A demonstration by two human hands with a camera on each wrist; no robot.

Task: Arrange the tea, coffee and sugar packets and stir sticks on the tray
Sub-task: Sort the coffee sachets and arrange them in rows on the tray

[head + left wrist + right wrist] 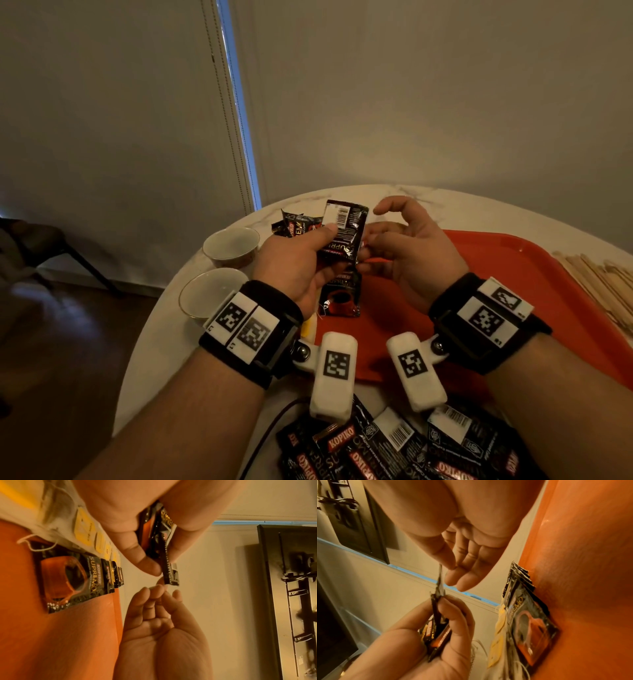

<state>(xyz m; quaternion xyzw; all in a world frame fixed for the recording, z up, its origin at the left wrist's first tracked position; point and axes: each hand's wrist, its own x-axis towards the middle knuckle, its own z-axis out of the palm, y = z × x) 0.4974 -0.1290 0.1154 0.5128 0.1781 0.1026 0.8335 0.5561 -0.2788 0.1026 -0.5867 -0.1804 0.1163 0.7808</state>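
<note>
Your left hand (294, 263) grips a small stack of black Kopiko coffee sachets (344, 229), thumb pressed across the top one, held up over the far-left corner of the red tray (534, 274). Your right hand (407, 246) is just beside the stack with fingers loosely curved and holding nothing; whether a fingertip touches a sachet edge, you cannot tell.

On the tray, a row of coffee sachets (96, 577) already lies overlapped along the left side, and a row of yellow-tagged tea bags (85, 530) runs just left of it.

Much appears left, judging from what lies about: a pile of loose sachets (394, 445) sits on the near edge of the marble table (154, 342), a few more (294, 224) lie far left, and the wooden stir sticks (596, 277) rest off the tray to its right. No sugar packets are visible. Two white cups (219, 270) stand left.
</note>
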